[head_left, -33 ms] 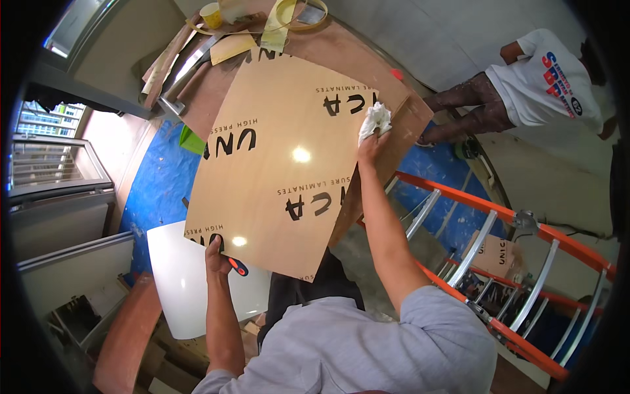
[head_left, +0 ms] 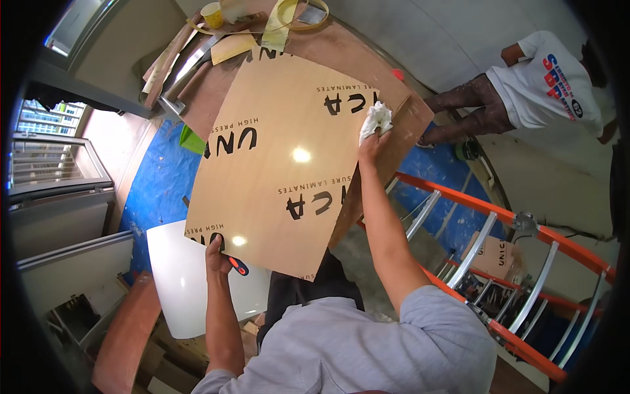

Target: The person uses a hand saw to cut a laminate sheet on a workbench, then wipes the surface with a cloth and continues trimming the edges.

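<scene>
A tan laminate sheet (head_left: 269,171) with black print lies tilted across the brown worktable (head_left: 328,46), its near end reaching toward my body. At its near left corner my left hand (head_left: 216,256) is closed, the thumb over the edge. A tool with a black and orange handle (head_left: 237,265) sticks out beside that hand; its working end is hidden. Along the sheet's right edge my right hand (head_left: 371,143) is closed on a crumpled white rag (head_left: 377,121), which touches the sheet. The fingers of my right hand are partly hidden by the rag.
To the right stands an orange ladder (head_left: 485,203). A person in a white shirt (head_left: 541,85) is at the far right. Beside my left forearm is a glossy white panel (head_left: 177,289). Strips, a yellow cup (head_left: 211,14) and a tape coil (head_left: 281,14) crowd the table's far end.
</scene>
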The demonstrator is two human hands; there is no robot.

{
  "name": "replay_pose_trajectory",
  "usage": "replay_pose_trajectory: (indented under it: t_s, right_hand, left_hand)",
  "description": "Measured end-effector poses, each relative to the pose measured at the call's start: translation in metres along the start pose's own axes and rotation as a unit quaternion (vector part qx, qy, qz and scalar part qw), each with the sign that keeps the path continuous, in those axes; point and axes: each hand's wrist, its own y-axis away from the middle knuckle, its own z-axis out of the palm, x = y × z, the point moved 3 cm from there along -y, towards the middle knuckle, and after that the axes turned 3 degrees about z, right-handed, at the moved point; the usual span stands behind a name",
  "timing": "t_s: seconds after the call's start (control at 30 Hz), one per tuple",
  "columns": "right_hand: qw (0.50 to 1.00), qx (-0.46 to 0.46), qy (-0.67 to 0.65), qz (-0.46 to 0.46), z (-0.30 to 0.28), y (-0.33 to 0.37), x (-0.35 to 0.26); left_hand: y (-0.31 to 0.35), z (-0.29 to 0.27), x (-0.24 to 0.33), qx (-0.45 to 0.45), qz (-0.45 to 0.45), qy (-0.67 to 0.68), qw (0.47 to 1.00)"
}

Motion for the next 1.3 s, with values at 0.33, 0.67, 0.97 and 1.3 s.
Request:
replay_pose_trajectory:
  t_s: [0.33, 0.67, 0.97, 1.3]
  right_hand:
    - [0.989, -0.059, -0.07, -0.119, 0.043, -0.071, 0.007]
    - [0.969, -0.223, -0.108, 0.024, -0.003, -0.089, -0.046]
    - [0.817, -0.12, 0.326, -0.459, 0.052, -0.042, -0.098]
    - [0.693, -0.455, 0.39, -0.4, 0.197, 0.235, -0.149]
  left_hand:
    - [-0.008, 0.018, -0.032, 0.003, -0.007, 0.03, 1.0]
    - [0.061, 0.008, -0.068, 0.039, 0.014, 0.127, 0.991]
    - [0.085, -0.002, -0.09, 0.041, 0.001, 0.103, 0.994]
    - [0.13, -0.023, -0.151, -0.009, -0.049, 0.18, 0.982]
